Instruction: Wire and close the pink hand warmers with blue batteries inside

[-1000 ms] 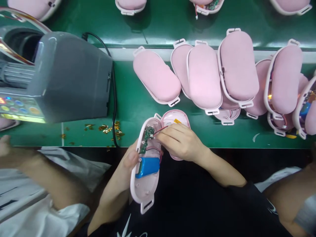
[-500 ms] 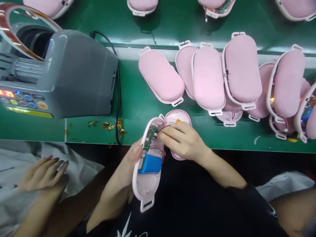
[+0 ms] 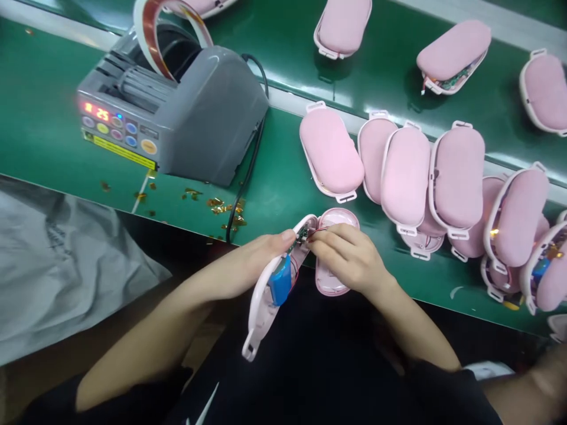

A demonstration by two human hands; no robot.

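My left hand [image 3: 270, 254] grips the rim of an opened pink casing half [image 3: 262, 316], its thumb near the green circuit board [image 3: 301, 235]. A blue battery pack [image 3: 280, 281] sits inside that half, with thin red and black wires beside it. My right hand [image 3: 348, 257] is closed, its fingertips pinching thin wires [image 3: 316, 230] at the end of the circuit board. Under the right hand lies the other pink casing half [image 3: 339, 217], open side up. The wires' tips are hidden by my fingers.
A grey tape dispenser [image 3: 208, 118] with a lit display stands at left, its black cable [image 3: 248, 177] trailing to the table edge. Gold tape scraps [image 3: 225, 206] lie nearby. Several pink casings [image 3: 405, 177] overlap at right; more sit on the green surface behind. Another person's arm [image 3: 531, 383] shows lower right.
The view has shifted and turned. The held casing half is tilted more on its side, and my left thumb is now closer to the circuit board. The other person's hand at left is gone from view.
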